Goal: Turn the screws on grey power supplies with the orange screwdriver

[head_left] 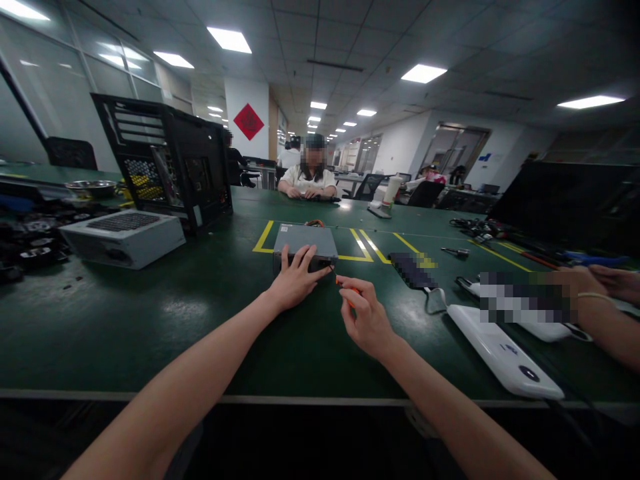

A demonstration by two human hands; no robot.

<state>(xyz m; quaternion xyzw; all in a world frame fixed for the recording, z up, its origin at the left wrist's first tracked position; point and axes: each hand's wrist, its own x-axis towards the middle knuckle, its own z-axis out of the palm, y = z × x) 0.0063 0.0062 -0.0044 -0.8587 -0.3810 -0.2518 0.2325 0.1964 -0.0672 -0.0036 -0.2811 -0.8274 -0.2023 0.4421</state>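
A grey metal computer power supply lies on the green table, with a bundle of coloured wires at its far side. My left hand rests against its front, fingers spread over the near top edge and thumb pointing right. Closed around an orange-handled screwdriver, my right hand is just right of the box. The screwdriver's shaft points at the front face near its right corner, close to my left thumb. Whether the tip sits in a screw is too small to tell.
At left stand a black computer case and another power supply. A phone and a white power bank lie at right, near another person's hand. A person sits across the table. Yellow tape marks the tabletop.
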